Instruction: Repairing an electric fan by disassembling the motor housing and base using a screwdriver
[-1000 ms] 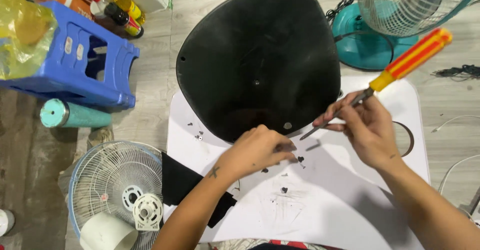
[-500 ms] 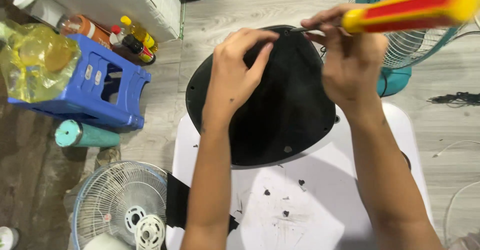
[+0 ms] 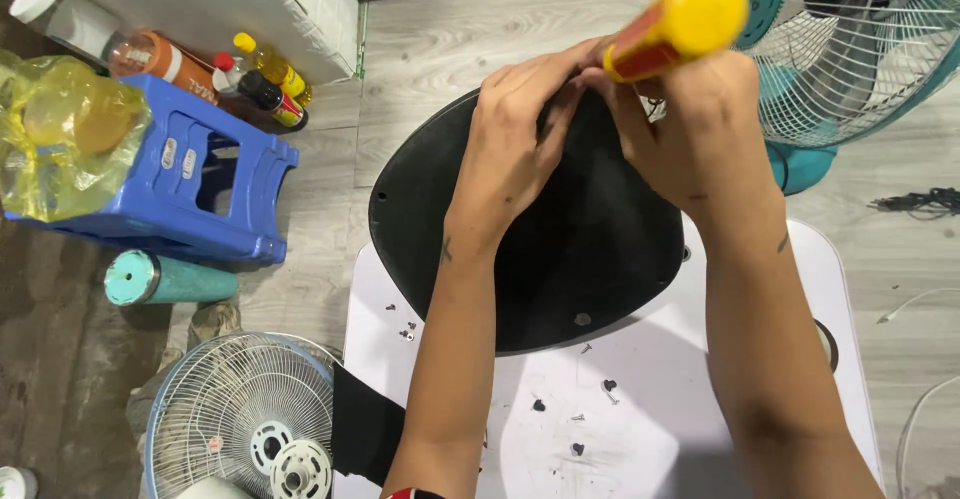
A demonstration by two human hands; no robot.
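A black rounded fan base plate lies on a white board. My left hand presses on the plate's far edge with its fingers curled. Right beside it my right hand grips a screwdriver with a red and yellow handle, which points down at the same far edge. The screwdriver's tip is hidden behind my hands. Several small dark screws lie scattered on the white board near me.
A blue plastic stool with a yellow plastic bag stands at the left, bottles behind it. A teal tumbler lies on the floor. A white fan grille is at the lower left, a teal fan at the upper right.
Both hands rose from the near edge of the black plate to its far edge. The screwdriver has turned from lying sideways to standing nearly upright over that edge.
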